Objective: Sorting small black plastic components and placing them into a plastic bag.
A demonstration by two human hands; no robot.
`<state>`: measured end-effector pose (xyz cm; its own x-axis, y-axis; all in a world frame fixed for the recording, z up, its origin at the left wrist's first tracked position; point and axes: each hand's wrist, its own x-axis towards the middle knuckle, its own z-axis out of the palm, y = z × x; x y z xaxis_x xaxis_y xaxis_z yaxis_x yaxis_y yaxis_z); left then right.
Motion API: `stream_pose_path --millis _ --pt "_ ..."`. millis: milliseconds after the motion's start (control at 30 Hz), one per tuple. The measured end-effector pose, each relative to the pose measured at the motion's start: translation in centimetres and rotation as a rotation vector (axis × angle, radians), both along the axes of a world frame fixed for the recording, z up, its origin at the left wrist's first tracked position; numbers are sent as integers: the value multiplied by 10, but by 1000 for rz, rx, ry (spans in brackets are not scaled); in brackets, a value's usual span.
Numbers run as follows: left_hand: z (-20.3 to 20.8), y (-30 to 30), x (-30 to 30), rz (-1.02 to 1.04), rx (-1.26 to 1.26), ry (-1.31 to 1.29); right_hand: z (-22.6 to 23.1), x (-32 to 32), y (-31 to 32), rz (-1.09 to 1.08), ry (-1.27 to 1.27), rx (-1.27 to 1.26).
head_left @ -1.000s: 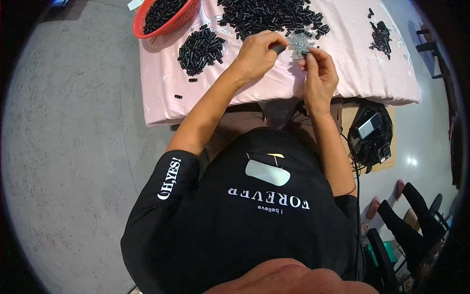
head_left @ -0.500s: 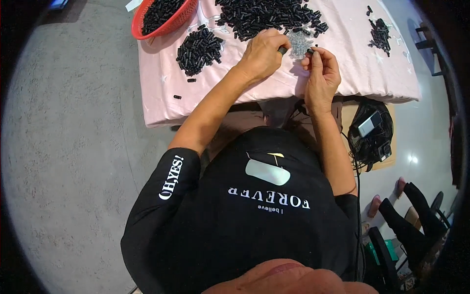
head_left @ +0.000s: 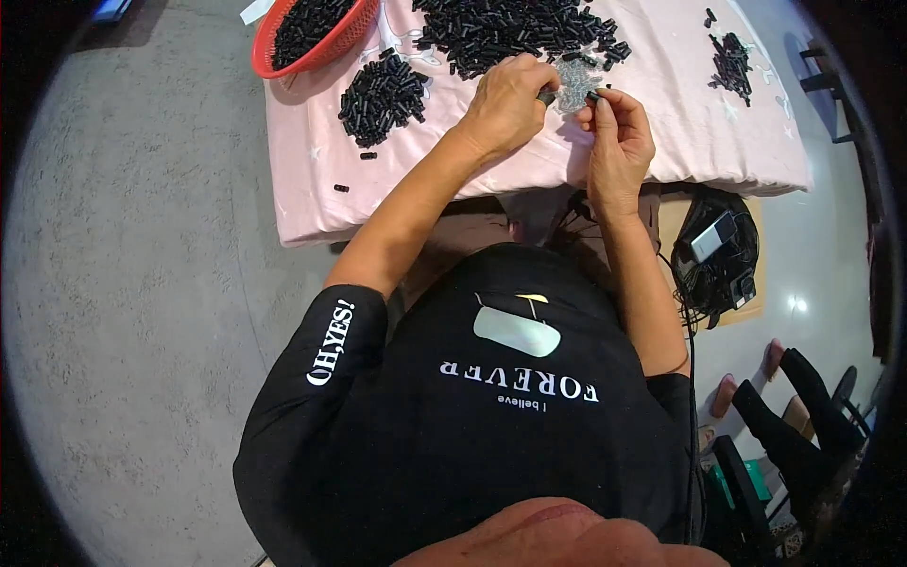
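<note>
Over a pink cloth, my left hand has its fingers curled around a small black cylindrical piece, of which only the end shows. Just to its right, my right hand pinches another short black piece between thumb and forefinger. Between and beyond my fingertips lies a small heap of clear, shiny little parts. A wide pile of black cylindrical pieces spreads behind my hands. Left of my left hand is a smaller pile of similar pieces.
A red plastic basket full of black pieces stands at the table's far left. Thin black parts lie at the right. Below the table's right side, a black bag holds cables and a pale device. Another person's legs show at lower right.
My right hand has shifted very slightly left, and its black piece is turned a little differently. My left hand stays almost where it was.
</note>
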<state>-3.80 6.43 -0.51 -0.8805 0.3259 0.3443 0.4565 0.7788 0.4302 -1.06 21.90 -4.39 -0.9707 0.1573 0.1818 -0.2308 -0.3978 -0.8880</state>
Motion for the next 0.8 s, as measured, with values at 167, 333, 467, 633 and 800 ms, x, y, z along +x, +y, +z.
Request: stream_pose_path --millis 167,333,467,633,800 --pt "0 -10 9 -4 2 21 2 0 1 11 18 34" --pt "-1 -17 11 8 82 5 3 -1 -1 22 4 30" --pt "2 -16 11 24 100 -8 3 0 -1 16 2 42" --pt "0 -16 13 23 13 -17 2 -1 -1 34 -3 44" --pt "3 -15 14 -9 -20 20 6 0 -1 73 -12 58"
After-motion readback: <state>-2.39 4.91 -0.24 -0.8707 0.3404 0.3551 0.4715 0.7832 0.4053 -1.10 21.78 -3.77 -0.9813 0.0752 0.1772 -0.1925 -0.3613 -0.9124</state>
